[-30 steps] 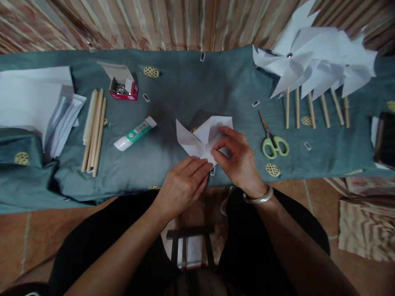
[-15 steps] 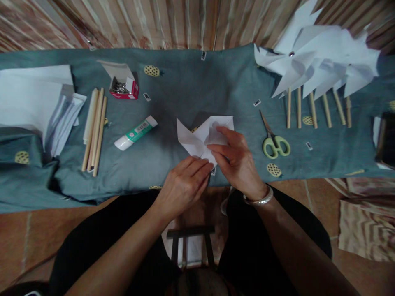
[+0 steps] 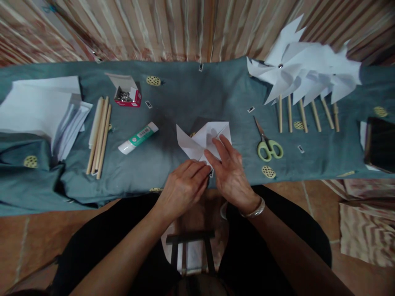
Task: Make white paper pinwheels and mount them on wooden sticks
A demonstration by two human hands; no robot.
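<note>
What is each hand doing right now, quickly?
Left hand: curled at the near edge of the white paper; its grip cannot be told.
Right hand: open, apparently touching the paper's right side.

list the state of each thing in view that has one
white paper: partly folded, touched by left hand and right hand
red box: open, metal pieces inside
glue stick: lying on its side
scissors: lying flat, blades together
pinwheels: overlapping, on sticks
loose sticks: lying side by side

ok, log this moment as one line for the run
left hand: fingers on folded white paper, near edge | right hand: fingers over paper's right part | glue stick: left of paper | scissors: right of paper
</note>
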